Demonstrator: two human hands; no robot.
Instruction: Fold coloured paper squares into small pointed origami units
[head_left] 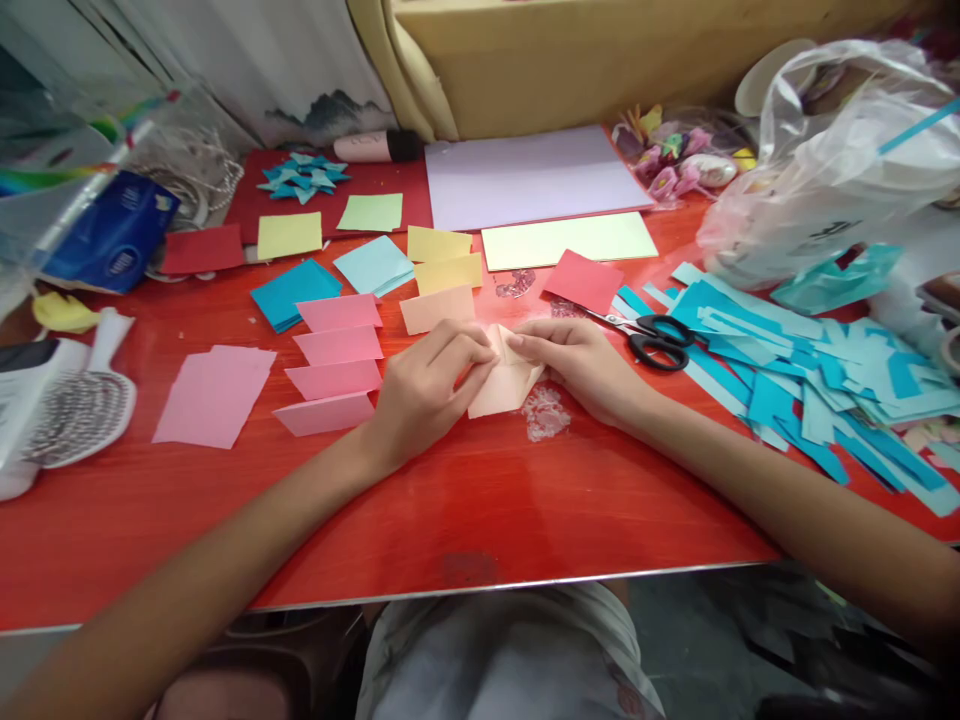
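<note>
My left hand (431,385) and my right hand (581,365) meet at the middle of the red table (465,510). Both pinch a small peach folded paper (506,385) lying on the tabletop, fingers curled over its upper edge. Just left of my left hand lie several folded pink papers (335,363) in a column. A peach square (437,308) sits right behind my hands. Black-handled scissors (649,338) lie just right of my right hand.
Yellow, green, blue and red paper squares (373,265) are spread behind. A lilac sheet (529,178) and pale yellow sheet (568,240) lie at the back. Blue paper strips (810,375) pile at the right under a plastic bag (832,160). A hairbrush (79,415) rests at the left.
</note>
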